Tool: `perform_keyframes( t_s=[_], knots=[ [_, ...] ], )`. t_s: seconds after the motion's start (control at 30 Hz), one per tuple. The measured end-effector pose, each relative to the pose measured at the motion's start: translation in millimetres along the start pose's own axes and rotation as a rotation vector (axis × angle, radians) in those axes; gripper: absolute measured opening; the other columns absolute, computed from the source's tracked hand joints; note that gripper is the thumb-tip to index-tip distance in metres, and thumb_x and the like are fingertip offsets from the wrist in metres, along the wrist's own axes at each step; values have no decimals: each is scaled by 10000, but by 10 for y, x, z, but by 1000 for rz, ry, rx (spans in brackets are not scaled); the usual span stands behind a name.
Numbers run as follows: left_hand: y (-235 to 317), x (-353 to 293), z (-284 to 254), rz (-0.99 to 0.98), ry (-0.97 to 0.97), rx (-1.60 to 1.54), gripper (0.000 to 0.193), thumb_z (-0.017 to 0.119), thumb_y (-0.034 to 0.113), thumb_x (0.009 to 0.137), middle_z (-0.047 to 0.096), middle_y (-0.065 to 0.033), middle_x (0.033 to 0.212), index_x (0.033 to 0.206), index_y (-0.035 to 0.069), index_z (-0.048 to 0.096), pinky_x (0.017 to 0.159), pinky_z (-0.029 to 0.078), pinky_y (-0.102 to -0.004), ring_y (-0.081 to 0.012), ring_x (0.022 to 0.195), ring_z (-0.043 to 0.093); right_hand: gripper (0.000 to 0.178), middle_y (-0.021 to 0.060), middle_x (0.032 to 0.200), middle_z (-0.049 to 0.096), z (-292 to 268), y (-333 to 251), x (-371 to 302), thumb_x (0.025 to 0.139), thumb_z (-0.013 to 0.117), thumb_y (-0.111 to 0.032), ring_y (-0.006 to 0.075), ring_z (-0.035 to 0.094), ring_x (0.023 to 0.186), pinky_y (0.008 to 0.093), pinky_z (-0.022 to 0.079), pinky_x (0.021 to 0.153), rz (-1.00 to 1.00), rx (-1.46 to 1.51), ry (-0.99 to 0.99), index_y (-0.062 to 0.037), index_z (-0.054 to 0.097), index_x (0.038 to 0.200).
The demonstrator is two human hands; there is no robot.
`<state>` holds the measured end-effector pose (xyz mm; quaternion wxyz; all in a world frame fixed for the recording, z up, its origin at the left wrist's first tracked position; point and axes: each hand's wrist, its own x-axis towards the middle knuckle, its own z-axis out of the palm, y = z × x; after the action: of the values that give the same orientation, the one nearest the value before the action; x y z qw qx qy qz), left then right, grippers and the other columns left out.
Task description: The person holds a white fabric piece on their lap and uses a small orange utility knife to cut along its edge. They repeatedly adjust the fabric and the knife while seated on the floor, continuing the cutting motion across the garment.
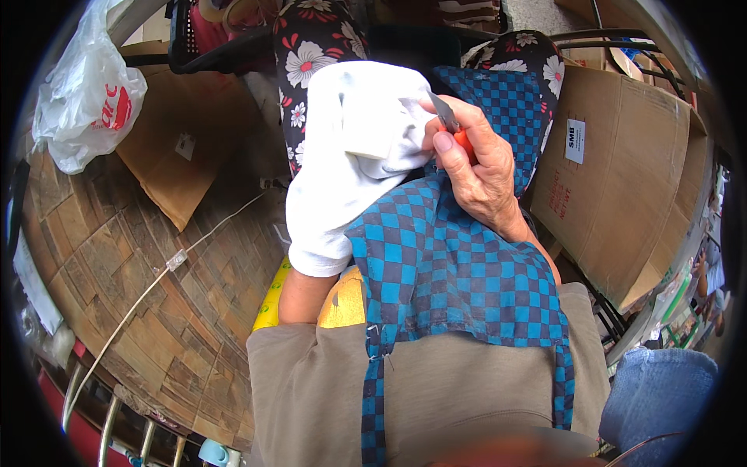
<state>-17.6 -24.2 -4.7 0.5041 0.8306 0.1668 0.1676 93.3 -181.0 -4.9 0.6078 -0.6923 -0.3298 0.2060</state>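
A white cloth garment [323, 187] lies over my lap, pulled over my left arm down to the forearm. My left hand is hidden inside it, so its fingers do not show. A flat off-white rectangular patch [367, 128] is on the cloth's upper part. At the cloth's right edge, my right hand [478, 163] is closed around small orange-handled thread snips [464, 145]. Their dark blade points up and left, close against the white fabric. Under both arms spreads a blue-and-black checkered apron [459, 265].
A large cardboard box [622, 171] stands on the right. To the left are a white plastic bag [89, 93], a brown cardboard sheet [183, 128] and a white cord [128, 311] across the tiled floor. A dark crate [226, 43] sits beyond my knees; blue denim [657, 397] is at lower right.
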Motion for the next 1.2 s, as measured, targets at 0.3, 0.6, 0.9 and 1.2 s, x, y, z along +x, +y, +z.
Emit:
perform_keyframes(
  t_s=[0.3,0.6,0.9,1.2],
  knots=[
    [30,10,-4,50,69,245,726,846,325,811,652,-106,1311,1421,92,528,933,560,-346,-265,1144,678,557,185,1042,722,54,-189,164,916,714,-310,271,720,811,362,569,753,-222,-217,-42,-46,589,1390],
    [-43,-18,31,151,132,235,601,783,237,876,666,-100,1290,1402,78,540,890,576,-335,-254,1092,697,674,189,1211,681,85,-225,172,932,690,-367,170,632,678,304,546,642,-259,-376,-75,28,491,1441],
    [54,3,14,111,109,198,667,833,257,825,666,-105,1276,1398,81,541,894,571,-340,-249,1086,699,632,117,947,734,54,-241,210,821,813,-308,216,705,727,341,542,677,-288,-417,-20,-52,594,1355],
    [-43,93,59,147,56,-47,693,847,190,804,624,-126,1322,1403,74,520,976,536,-377,-296,1169,650,630,149,933,727,35,-279,206,848,801,-345,234,712,733,371,550,688,-255,-367,-47,-55,582,1363]
  ],
)
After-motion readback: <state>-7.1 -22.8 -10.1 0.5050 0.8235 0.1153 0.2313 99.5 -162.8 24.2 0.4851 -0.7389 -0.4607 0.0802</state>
